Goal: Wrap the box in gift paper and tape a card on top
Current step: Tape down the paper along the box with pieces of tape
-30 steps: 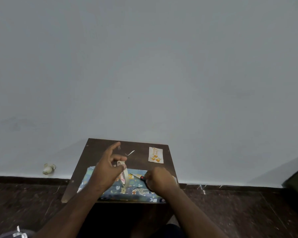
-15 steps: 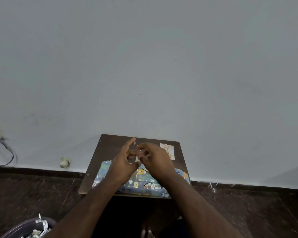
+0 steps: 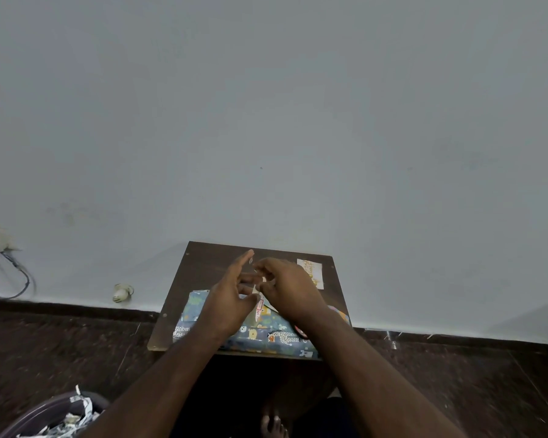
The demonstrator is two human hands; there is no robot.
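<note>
Hands meet just above the blue gift-wrapped box with animal pictures (image 3: 266,335), which lies flat on the small dark brown wooden table (image 3: 209,267), on the side of the table closest to the person. The box's long side runs left to right. Both hands hang over the box's middle and far edge, so the box is right below the fingers and a little toward the person.

The left hand (image 3: 231,308) has its first finger pointing straight up and away, and its other fingers curl in toward the right hand. The right hand (image 3: 287,290) has its fingers bent, with the tips pinched close together. Between the two hands there is a thin pale strip of clear tape (image 3: 256,287). It looks like both hands pinch it, but it is small and see-through, so I cannot be sure where each finger touches it. A bit of white tape roll with red print (image 3: 260,309) peeks out under the hands, on top of the box.

The small white card with orange print (image 3: 310,273) lies on the table past the box, at the far right corner, close to the right hand. So the right hand is nearer to the card. I think the tape needs to go down onto the box next.

The hands hide the middle of the box top, so I cannot tell if the paper seam there is closed
</note>
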